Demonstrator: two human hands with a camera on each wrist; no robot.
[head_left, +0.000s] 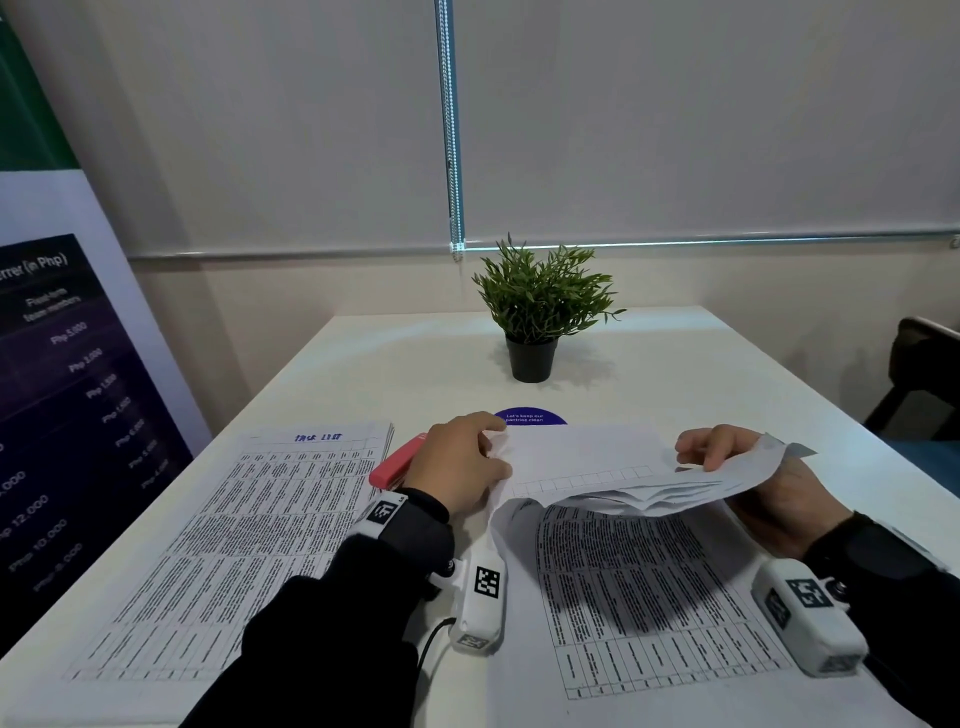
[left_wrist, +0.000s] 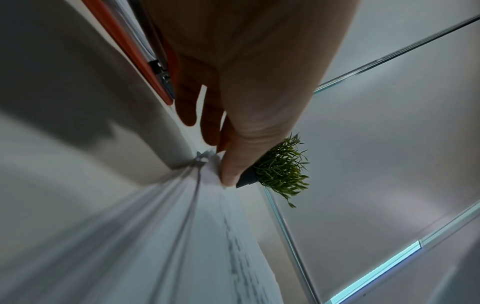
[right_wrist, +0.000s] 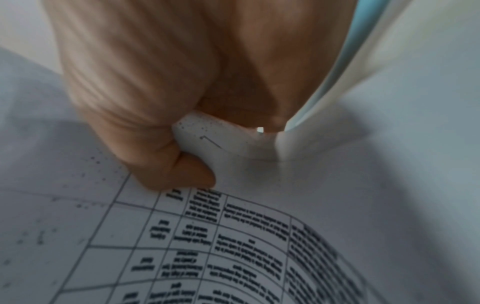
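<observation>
**A:** How are the hands set?

**B:** The far-left corner of the stapled sheets (head_left: 587, 457) is pinched by the left hand (head_left: 457, 462). The far-right corner is gripped by the right hand (head_left: 784, 512), fingers and thumb curled round it. A staple (right_wrist: 211, 142) is seen there.

**A:** And where are the sheets?

**B:** On the table (head_left: 701, 374), right of middle. The bottom page is left flat and the upper pages are lifted and bowed back, probably so the printed grid beneath can be checked.

**A:** What is kept nearby?

**B:** A red stapler (head_left: 397, 462) is left just beside the left hand, presumably within reach. A second printed stack (head_left: 249, 519) is laid flat at the left. A potted plant (head_left: 540, 306) is parked far back, out of the way.
</observation>
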